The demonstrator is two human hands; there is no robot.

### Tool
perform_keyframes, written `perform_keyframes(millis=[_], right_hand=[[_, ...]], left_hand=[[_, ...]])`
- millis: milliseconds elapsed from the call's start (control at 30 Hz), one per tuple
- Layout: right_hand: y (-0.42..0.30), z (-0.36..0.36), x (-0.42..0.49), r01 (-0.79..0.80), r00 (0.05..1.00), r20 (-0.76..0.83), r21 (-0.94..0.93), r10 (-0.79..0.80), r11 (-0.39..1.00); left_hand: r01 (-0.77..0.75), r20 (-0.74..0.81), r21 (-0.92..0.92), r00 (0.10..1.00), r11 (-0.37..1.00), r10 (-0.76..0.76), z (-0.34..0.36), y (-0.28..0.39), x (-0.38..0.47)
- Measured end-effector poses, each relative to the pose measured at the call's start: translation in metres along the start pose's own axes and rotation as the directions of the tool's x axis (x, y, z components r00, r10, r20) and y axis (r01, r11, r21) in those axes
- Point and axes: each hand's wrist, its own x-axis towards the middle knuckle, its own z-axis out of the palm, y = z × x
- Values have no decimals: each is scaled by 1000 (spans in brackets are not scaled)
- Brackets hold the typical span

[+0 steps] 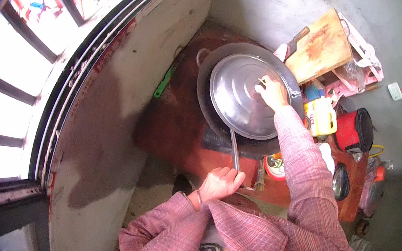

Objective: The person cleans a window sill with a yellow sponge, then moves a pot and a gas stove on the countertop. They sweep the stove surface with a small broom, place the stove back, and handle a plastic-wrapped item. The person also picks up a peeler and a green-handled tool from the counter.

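Note:
A large dark wok (201,102) with loop handles sits before me, and a shiny domed metal lid (234,99) lies over most of it. My right hand (274,93) reaches across and grips the lid near its middle, at the knob, which my fingers mostly hide. From beneath the lid's near edge a long metal utensil handle (234,148) slants out toward me. My left hand (221,184) is closed around the end of that handle. The utensil's head and the wok's contents are hidden under the lid.
Right of the wok stand a yellow plastic jug (320,116), a red and black container (350,129) and a patterned basin (277,169). A wooden cutting board (322,46) leans behind, beside a knife (298,40). A wall (128,86) and barred window border the left.

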Motion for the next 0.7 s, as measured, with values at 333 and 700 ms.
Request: perform_keyframes(millis=[333, 700], right_hand=[[9, -19, -16, -43, 999, 24, 156, 39, 987], [92, -56, -110, -115, 971, -185, 201, 153, 973]], left_hand=[[148, 151, -188, 981, 971, -120, -40, -28, 12], [-35, 443, -180, 890, 983, 113, -23, -9, 46]])
